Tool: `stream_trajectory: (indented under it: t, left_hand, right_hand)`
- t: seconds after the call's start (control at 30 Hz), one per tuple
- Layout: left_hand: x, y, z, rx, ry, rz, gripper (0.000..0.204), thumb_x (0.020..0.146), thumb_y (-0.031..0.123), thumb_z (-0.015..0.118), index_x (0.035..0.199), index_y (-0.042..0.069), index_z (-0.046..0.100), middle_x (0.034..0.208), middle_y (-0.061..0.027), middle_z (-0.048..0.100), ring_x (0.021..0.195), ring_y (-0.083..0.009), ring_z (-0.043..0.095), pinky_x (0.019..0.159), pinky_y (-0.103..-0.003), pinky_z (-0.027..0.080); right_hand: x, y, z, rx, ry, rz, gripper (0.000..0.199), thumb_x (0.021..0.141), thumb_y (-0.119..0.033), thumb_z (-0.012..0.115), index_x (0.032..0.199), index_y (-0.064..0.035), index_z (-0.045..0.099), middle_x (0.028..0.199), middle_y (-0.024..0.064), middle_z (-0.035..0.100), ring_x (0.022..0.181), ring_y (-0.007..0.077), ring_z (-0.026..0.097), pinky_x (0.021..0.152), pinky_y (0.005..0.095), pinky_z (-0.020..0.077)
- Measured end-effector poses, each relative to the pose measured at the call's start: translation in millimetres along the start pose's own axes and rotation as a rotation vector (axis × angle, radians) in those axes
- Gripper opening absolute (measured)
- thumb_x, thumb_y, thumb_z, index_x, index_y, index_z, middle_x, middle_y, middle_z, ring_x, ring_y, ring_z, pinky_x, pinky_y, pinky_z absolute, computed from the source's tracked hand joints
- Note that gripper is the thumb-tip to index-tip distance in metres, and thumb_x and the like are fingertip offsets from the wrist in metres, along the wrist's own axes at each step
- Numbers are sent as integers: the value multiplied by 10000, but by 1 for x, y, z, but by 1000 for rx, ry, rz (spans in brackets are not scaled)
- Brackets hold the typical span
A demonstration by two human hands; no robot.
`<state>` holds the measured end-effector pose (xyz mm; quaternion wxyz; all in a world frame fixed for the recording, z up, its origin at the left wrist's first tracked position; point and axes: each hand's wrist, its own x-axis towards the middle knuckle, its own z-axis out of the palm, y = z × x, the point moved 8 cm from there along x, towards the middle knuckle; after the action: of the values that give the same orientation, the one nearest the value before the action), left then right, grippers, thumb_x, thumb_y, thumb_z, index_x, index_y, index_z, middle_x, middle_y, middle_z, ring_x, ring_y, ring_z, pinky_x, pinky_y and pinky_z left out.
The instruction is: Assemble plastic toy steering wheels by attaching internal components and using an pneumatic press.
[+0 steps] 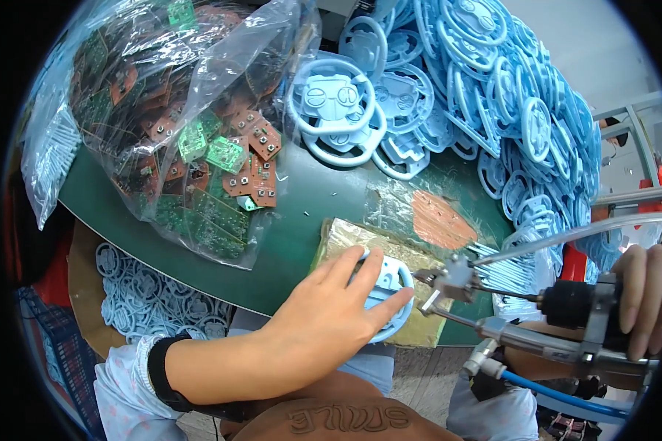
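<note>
Wheel (pixel 385 288) between hands (pixel 320 309) (pixel 643 298), under left fingers (pixel 365 275)

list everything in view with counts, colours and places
Table: one, green, centre.
Block: one, tan, table's near edge.
Toy wheel: one, light blue, on block.
Wheel pile: uncountable, light blue, far right.
Plastic bag: one, clear, table's left.
Circuit boards: many, green and brown, in bag.
Flat board: one, orange, beyond block.
Carton: one, brown, below table's left.
Loose wheel parts: many, light blue, in carton.
Crate: one, blue, lower left.
Power tool: one, black and silver, right.
Hose: one, blue, lower right.
Garment: one, brown, bottom edge.
Left hand: one, spread on toy wheel.
Right hand: one, gripping power tool.
</note>
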<state>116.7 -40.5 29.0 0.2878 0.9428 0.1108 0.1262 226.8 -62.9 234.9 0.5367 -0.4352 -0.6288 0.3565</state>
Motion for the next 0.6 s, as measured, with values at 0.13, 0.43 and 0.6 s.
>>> stream_trajectory:
  t: [0.13, 0.43, 0.6]
  left_hand:
    - [-1, -2, 2, -44, 23, -1, 854, 615, 175, 829, 1404, 207, 503, 1391, -291, 427, 1257, -434, 437, 1014, -475, 433]
    - [-7, -25, -10, -309, 19, 36, 765, 696, 185, 811, 1384, 106, 486, 1331, -241, 509, 1248, -391, 476, 1027, -440, 433]
    - [-8, -54, -10, -396, 85, -22, 798, 665, 295, 837, 1339, 45, 490, 1199, -151, 613, 1138, -334, 549, 964, -427, 431]
  right_hand:
    - [0, 15, -8, 140, 23, -84, 519, 1019, -151, 452, 1519, -195, 323, 818, 70, 552, 663, 193, 591, 654, 384, 505]
    - [10, 41, 1, -30, 112, -16, 144, 989, -103, 495, 851, -68, 521, 694, -11, 491, 589, 84, 530, 613, 257, 467]
    - [10, 48, -4, 125, 108, -76, 161, 1001, -152, 512, 866, -63, 517, 659, 2, 444, 578, 94, 525, 630, 261, 463]
